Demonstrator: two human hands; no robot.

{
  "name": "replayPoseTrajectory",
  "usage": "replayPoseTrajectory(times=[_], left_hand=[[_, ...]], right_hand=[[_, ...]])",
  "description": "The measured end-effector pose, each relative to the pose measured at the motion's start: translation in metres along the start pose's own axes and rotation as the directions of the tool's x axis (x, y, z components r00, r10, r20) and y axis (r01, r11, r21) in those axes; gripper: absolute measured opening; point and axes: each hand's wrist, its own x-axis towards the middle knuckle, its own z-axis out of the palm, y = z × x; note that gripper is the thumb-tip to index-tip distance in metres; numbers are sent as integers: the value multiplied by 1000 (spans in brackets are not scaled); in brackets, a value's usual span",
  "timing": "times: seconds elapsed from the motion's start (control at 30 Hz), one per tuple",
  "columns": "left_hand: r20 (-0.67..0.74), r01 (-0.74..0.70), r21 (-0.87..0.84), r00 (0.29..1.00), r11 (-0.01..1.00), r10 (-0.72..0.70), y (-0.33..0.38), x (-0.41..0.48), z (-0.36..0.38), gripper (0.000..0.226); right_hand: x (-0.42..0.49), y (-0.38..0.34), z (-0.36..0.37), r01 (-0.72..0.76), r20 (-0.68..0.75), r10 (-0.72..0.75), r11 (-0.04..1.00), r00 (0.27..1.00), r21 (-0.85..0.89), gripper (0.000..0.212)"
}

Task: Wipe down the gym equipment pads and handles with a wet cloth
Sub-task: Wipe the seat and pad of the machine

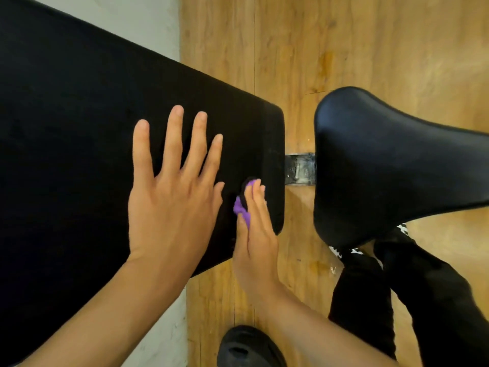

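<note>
Left hand (pixel 172 197) splayed, right hand (pixel 255 234) flat pressing cloth (pixel 240 207) onto pad (pixel 79 123) over wood floor (pixel 370 35).

two black pads (pixel 79 102) (pixel 383 168), one cloth (pixel 241 206) (purple), two hands (pixel 172 207) (pixel 255 234), one shoe (pixel 246 345)

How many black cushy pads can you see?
2. The big flat pad fills the left; the smaller seat pad sits right of it, across a gap. Others may be out of view.
</note>
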Motion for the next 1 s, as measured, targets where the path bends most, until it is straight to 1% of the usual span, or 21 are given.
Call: replayPoseTrajectory(times=[0.03, 0.1, 0.17, 0.2, 0.23, 0.27, 0.33, 0.4, 0.43, 0.47, 0.5, 0.57, 0.63, 0.7, 0.77, 0.83, 0.9, 0.93, 0.97, 1.0], left_hand=[[-1, -1, -6, 1000, 1000, 1, 1, 0, 0, 72], [-2, -2, -13, 1000, 1000, 2, 2, 1, 0, 73], [-2, -6, -16, 1000, 1000, 6, 3, 3, 0, 72], [-3, -7, -16, 1000, 1000, 7, 3, 4, 1, 72], [-5, -6, -13, 1000, 1000, 6, 3, 4, 2, 73], [-7, -4, -13, 1000, 1000, 4, 3, 4, 3, 73], [-4, -5, -20, 1000, 1000, 5, 4, 4, 4, 74], [5, -11, -18, 1000, 1000, 11, 4, 5, 2, 74], [8, -10, -18, 1000, 1000, 10, 4, 5, 2, 75], [8, -9, -20, 1000, 1000, 9, 4, 5, 2, 75], [6, -11, -23, 1000, 1000, 11, 4, 5, 2, 75], [3, -14, -25, 1000, 1000, 14, 6, 5, 2, 75], [-4, -11, -35, 1000, 999, 11, 8, 6, 3, 74], [-4, -4, -41, 1000, 999, 4, 9, 7, 4, 73], [7, -8, -43, 1000, 999, 8, 10, 9, 4, 73], [6, -9, -42, 1000, 999, 10, 11, 8, 5, 73], [2, -16, -30, 1000, 999, 16, 12, 7, 4, 73], [5, -19, -24, 1000, 1000, 19, 11, 7, 3, 73], [8, -21, -20, 1000, 1000, 21, 12, 7, 3, 73], [6, -21, -13, 1000, 1000, 21, 12, 6, 2, 72]], right_hand=[[27, -4, -1, -16, -32, 15, 999, 999, -41, 51], [109, -11, -2, -51, -102, 42, 994, 994, -92, 50], [189, -13, -9, -117, -136, 100, 985, 986, -130, 47], [207, -10, -11, -128, -141, 109, 982, 984, -137, 46], [207, -6, -10, -107, -130, 91, 987, 987, -119, 46], [188, -1, -8, -59, -114, 49, 994, 992, -88, 45], [109, 11, -7, 24, -94, -27, 999, 995, -37, 48], [22, 23, -10, 35, -3, -35, 998, 999, -59, 56], [-4, 26, -13, 22, 34, -19, 997, 999, -81, 58], [-9, 27, -15, 4, 49, 1, 995, 999, -98, 58], [7, 25, -17, -16, 54, 21, 995, 998, -97, 57], [74, 17, -14, -40, -19, 38, 995, 999, -96, 53], [159, 9, -14, -72, -107, 58, 988, 993, -133, 49], [209, 10, -16, -81, -143, 58, 984, 988, -159, 45], [186, 19, -12, -36, -143, 20, 994, 990, -107, 45], [105, 25, -7, 37, -109, -40, 999, 993, -31, 52], [19, 33, -9, 62, 0, -62, 997, 998, -53, 65], [-8, 36, -12, 61, 52, -56, 993, 997, -97, 69], [-15, 37, -15, 53, 71, -43, 989, 997, -137, 67], [-1, 36, -18, 41, 75, -30, 988, 997, -151, 62]])
